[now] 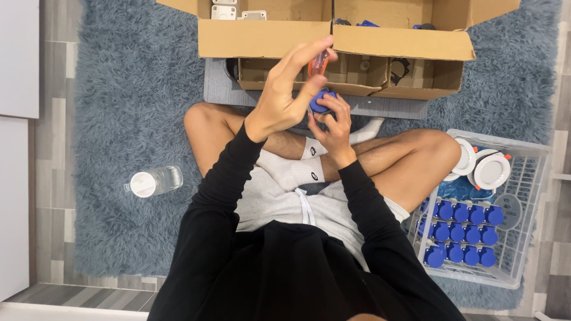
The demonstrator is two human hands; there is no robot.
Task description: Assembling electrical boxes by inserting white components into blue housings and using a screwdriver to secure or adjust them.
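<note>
At the centre of the frame my right hand (333, 128) has its grip closed around a blue plug part (321, 102). My left hand (285, 95) pinches an orange tool (319, 62), perhaps a screwdriver, above it. The white basket (523, 156) of blue plugs (464, 235) sits lower right.
</note>
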